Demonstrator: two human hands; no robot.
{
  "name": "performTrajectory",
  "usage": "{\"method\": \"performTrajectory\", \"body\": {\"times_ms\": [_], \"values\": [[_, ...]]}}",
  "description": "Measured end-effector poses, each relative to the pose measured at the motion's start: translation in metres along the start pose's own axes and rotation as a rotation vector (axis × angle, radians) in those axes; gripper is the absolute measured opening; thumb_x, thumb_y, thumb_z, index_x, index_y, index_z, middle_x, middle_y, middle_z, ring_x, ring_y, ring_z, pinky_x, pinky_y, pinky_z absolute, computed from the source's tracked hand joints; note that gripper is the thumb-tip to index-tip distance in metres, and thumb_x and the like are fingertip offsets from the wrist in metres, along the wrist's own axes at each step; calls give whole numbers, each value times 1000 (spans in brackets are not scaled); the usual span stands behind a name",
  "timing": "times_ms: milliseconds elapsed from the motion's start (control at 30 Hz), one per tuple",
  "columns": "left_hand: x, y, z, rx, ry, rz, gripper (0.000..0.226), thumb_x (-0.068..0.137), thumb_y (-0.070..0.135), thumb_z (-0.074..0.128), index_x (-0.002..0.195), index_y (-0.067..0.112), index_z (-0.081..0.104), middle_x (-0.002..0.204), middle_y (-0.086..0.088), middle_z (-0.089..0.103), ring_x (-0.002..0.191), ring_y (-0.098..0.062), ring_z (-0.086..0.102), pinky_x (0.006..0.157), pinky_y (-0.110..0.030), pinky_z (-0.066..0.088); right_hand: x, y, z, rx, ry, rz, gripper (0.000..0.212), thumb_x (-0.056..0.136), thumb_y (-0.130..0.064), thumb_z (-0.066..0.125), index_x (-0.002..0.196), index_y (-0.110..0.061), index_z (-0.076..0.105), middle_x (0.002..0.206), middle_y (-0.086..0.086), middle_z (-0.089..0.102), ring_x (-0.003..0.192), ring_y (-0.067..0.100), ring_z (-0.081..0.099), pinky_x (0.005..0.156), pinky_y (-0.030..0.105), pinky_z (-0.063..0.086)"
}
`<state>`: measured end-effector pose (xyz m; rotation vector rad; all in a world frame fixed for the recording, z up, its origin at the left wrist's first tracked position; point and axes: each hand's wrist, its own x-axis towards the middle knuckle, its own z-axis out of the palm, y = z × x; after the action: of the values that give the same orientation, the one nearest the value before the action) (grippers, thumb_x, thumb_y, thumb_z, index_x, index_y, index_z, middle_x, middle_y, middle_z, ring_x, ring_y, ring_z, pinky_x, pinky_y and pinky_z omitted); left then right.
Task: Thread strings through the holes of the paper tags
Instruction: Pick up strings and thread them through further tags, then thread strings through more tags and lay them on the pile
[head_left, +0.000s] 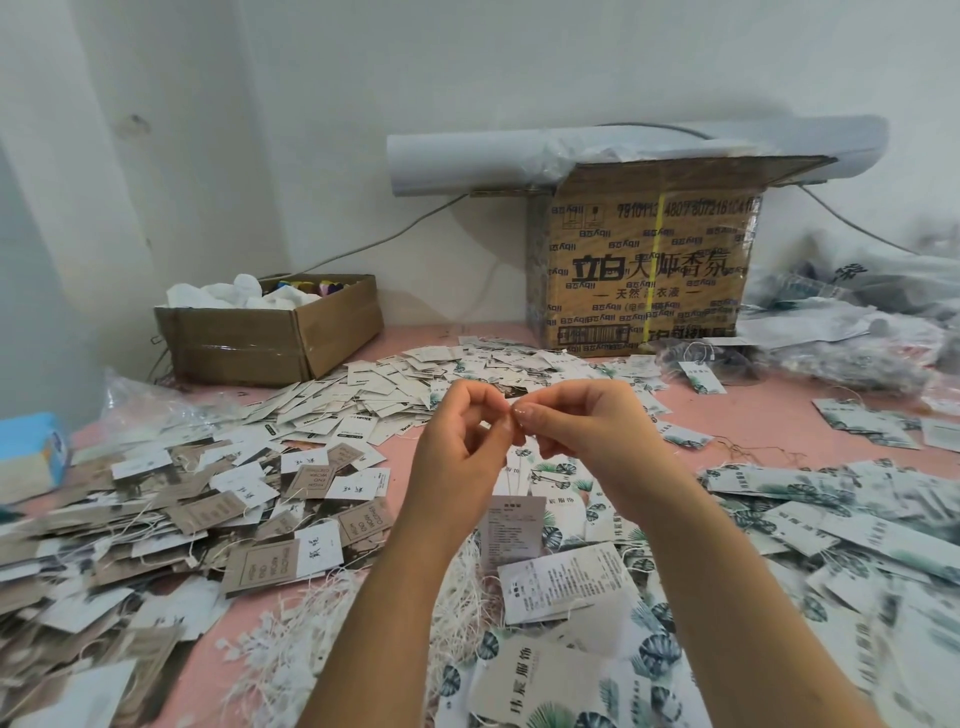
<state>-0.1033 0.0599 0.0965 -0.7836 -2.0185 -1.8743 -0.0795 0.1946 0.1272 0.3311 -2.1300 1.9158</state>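
Spreading beneath the grip, a pink table (405, 457) is being blanketed by flat rectangular paper tags (363, 384). Above it, the left hand (457, 431) and right hand (587, 431) are being held fingertip to fingertip, both pinching a thin white string (514, 478); a matte printed tag (511, 530) is being dangled just below the pinch.

**Makeshift tag-stringing workroom**

Heaps of paper tags (332, 410) and loose strings (291, 639) cover a pink table (769, 415) set against a bare white wall (467, 67). A shallow cardboard box (244, 343) sits centre left, a printed carton (644, 270) upper right, and plastic bags (852, 332) at the right edge.
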Motion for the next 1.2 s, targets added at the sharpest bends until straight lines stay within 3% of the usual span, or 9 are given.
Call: {"method": "performTrajectory", "body": {"times_ms": [400, 600, 800, 1200], "values": [[0, -1, -1, -30, -7, -9, 14, 92, 10, 56, 86, 22, 52, 68, 8, 64, 62, -9, 52, 59, -22, 46, 0, 2, 0, 13, 3, 21, 9, 81, -4, 66, 78, -9, 73, 63, 4, 68, 52, 6, 55, 54, 17, 48], [1, -1, -3, -119, -11, -27, 15, 88, 6, 60, 87, 16, 48, 64, 2, 67, 59, -9, 53, 57, -18, 45, 1, 4, 1, 38, -17, 47, 17, 75, -9, 70, 65, -21, 75, 62, 0, 68, 58, 5, 59, 56, 17, 48], [0, -1, -4, -188, 6, -51, 30, 71, 34, 65, 87, 13, 51, 58, 1, 65, 54, -8, 53, 54, -17, 44, 1, 6, 1, 151, -83, 61, 6, 60, -20, 69, 62, -19, 75, 60, -1, 67, 55, 4, 60, 56, 15, 50], [1, -5, -4, -58, 0, -59, 34, 66, 48, 61, 79, 17, 64, 58, 10, 63, 52, 2, 50, 52, -11, 42, 2, 7, -1, 177, -87, 31, 10, 59, -16, 70, 68, -13, 74, 63, 2, 69, 55, 6, 61, 55, 16, 50]]}}
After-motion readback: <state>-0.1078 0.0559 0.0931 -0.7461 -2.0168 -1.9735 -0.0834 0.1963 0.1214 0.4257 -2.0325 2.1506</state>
